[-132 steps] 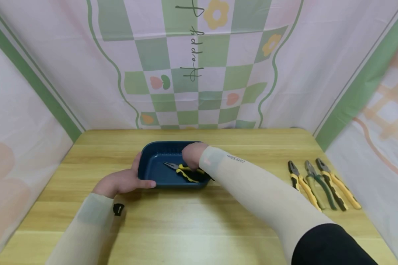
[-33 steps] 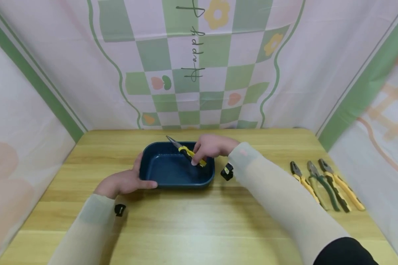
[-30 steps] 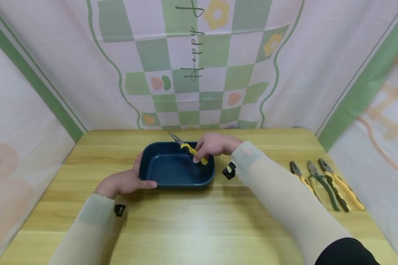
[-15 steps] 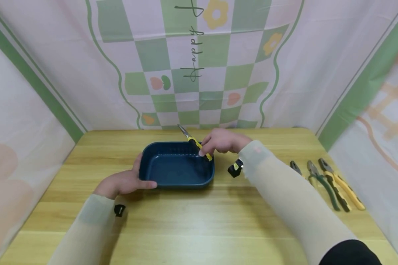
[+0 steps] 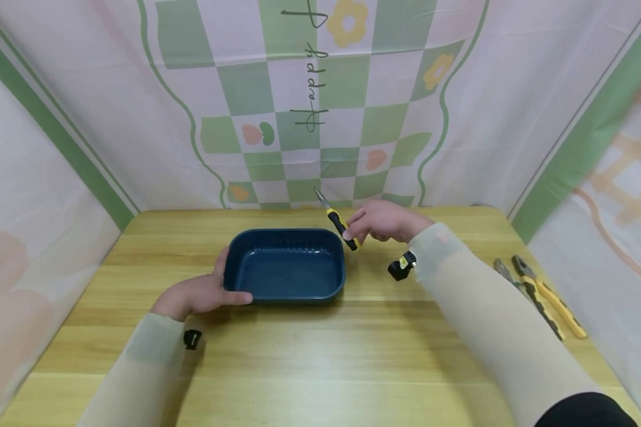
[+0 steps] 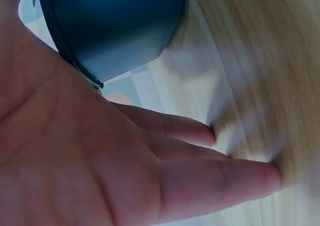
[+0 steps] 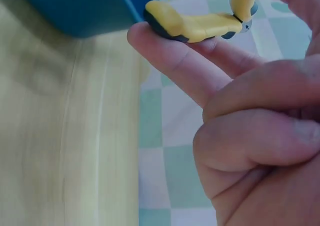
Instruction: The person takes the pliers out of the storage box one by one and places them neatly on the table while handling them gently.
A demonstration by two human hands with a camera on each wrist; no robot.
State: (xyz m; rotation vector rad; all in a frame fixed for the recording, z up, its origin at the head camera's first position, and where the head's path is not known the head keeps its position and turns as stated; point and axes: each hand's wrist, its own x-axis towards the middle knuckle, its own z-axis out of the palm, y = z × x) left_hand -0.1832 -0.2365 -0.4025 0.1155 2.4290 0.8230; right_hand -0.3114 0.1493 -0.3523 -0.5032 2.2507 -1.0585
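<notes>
My right hand [image 5: 386,220] holds needle-nose pliers [image 5: 336,220] with yellow-and-black handles, pinched between thumb and fingers. Their jaws point up and to the left, and the handle ends are just past the right rim of a dark blue rectangular dish [image 5: 285,298]. In the right wrist view the yellow handle [image 7: 207,27] rests on outstretched fingers, while other fingers are curled. At the dish's left end, my left hand [image 5: 199,295] has its thumb at the near corner. The left wrist view shows its other fingers straight, reaching down to the tabletop beside the dish wall [image 6: 115,40].
To the right on the wooden table [image 5: 299,367] lie yellow-and-black pliers [image 5: 524,270] and another pair of pliers [image 5: 503,270], partly covered by the right sleeve [image 5: 491,314]. A patterned cloth [image 5: 347,130] hangs behind the table.
The pliers lay inside the dish; my right hand has lifted them out and moved up and right past its rim. My left hand stays put. The right forearm now covers one tabletop pair.
</notes>
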